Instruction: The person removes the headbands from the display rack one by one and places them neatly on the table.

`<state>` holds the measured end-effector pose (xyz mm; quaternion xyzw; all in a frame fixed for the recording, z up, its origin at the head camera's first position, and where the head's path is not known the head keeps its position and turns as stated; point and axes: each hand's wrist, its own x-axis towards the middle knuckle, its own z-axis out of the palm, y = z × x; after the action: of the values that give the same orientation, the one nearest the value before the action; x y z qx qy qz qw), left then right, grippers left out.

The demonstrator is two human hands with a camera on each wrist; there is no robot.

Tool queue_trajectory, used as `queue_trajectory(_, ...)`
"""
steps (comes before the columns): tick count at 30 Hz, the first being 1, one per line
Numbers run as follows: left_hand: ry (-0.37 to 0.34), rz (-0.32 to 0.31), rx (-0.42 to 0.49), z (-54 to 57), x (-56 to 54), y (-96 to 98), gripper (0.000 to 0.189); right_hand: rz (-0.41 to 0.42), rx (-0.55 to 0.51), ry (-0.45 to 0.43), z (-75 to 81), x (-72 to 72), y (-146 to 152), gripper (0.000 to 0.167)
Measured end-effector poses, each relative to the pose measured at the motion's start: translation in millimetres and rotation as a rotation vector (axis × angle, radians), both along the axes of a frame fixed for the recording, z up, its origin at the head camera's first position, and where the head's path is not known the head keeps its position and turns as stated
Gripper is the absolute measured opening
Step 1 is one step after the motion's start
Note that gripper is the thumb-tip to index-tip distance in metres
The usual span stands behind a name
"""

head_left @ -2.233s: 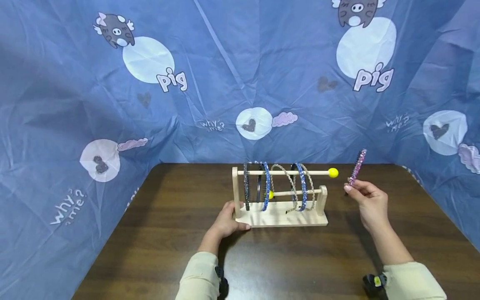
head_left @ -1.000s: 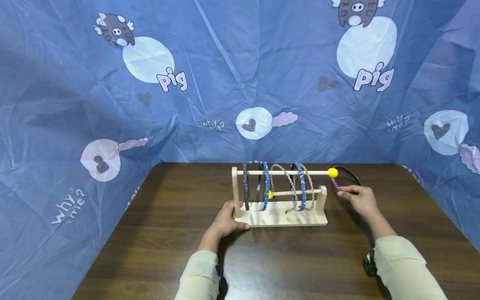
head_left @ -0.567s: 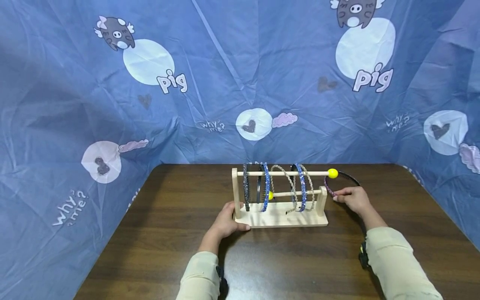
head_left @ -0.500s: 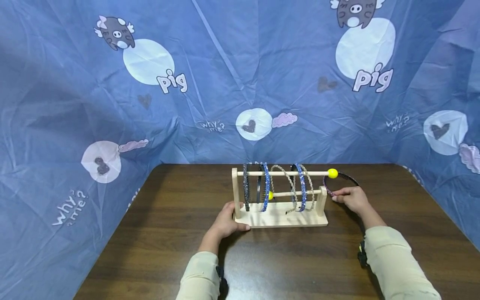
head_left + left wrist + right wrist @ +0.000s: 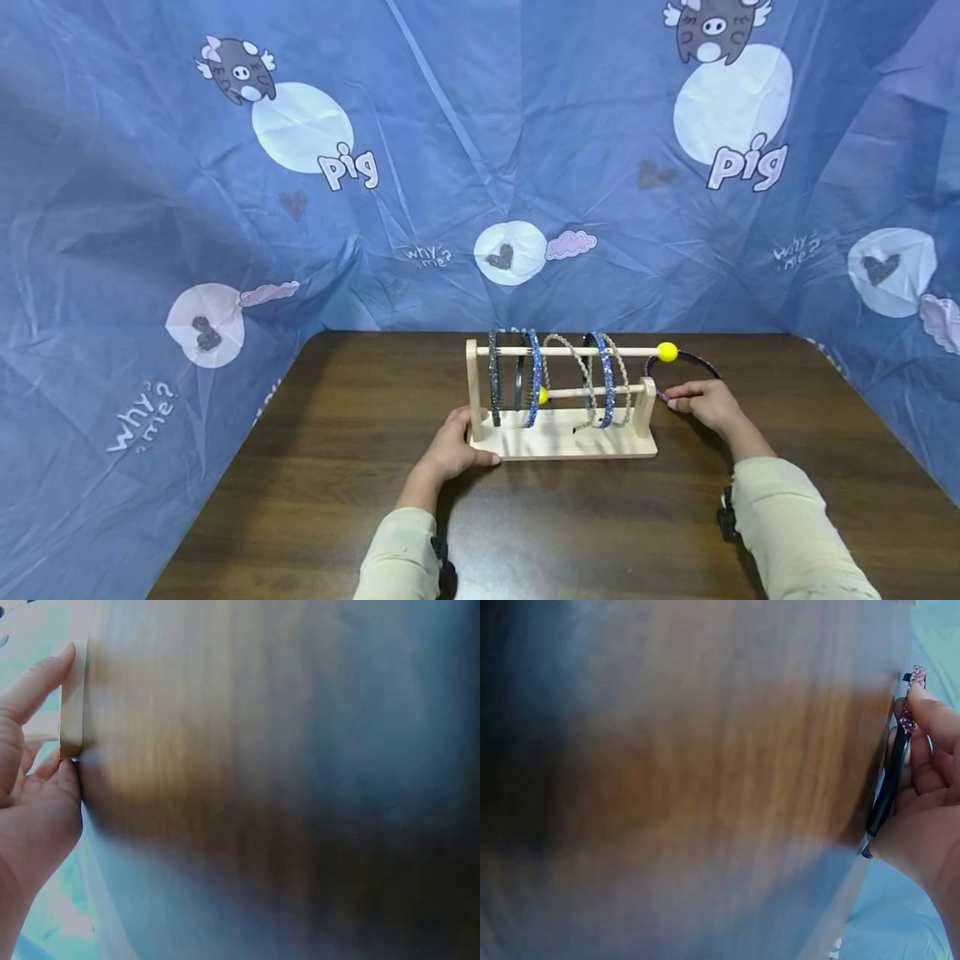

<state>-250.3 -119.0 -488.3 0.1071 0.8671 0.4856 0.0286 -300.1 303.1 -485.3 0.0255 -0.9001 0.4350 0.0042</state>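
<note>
Pink-glittered headband (image 5: 889,780) pinched by right hand (image 5: 708,407); left hand (image 5: 452,443) grips pale wooden rack (image 5: 558,447); blue cloth (image 5: 517,167) reads "pig", "why me?"

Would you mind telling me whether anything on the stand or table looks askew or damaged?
One slight oddity: the left braided headband on the wooden stand hangs askew, turned and slanting, while the blue headband just right of it hangs nearly straight. I see nothing spilled or plainly damaged.
</note>
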Motion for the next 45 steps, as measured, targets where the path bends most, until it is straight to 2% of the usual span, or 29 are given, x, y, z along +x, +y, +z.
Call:
queue_trajectory(4, -0.012, 0.002, 0.012, -0.1, -0.2, -1.4, 0.076, -0.005, -0.023, 0.011, -1.2, 0.5, 0, 0.027)
queue_trajectory(11, -0.015, -0.005, 0.01, -0.1, -3.0, -2.1, 0.079, -0.008, -0.003, 0.069, 3.5, 3.9, 3, 0.03)
queue_trajectory(19, -0.011, -0.014, 0.022, 1.9, 0.8, -4.0, 0.08, -0.04, 0.103, 0.169, 27.9, 23.2, -7, 0.035)
queue_trajectory(26, -0.018, -0.013, 0.039, 1.8, 0.2, -3.5, 0.074, -0.006, -0.062, 0.168, 41.7, 43.8, -21, 0.042)
queue_trajectory(30, -0.02, -0.004, 0.051, 2.1, 0.0, -2.4, 0.068, 0.001, -0.109, 0.171, 45.8, 54.1, -27, 0.046)
queue_trajectory(38, -0.033, -0.004, 0.045, -0.6, 0.9, -1.7, 0.065, 0.007, -0.218, 0.238, 52.6, 77.4, -38, 0.043)
queue_trajectory(45, -0.023, 0.003, 0.053, 1.7, 1.7, -2.7, 0.063, 0.011, -0.304, 0.299, 63.4, 92.5, -51, 0.043)
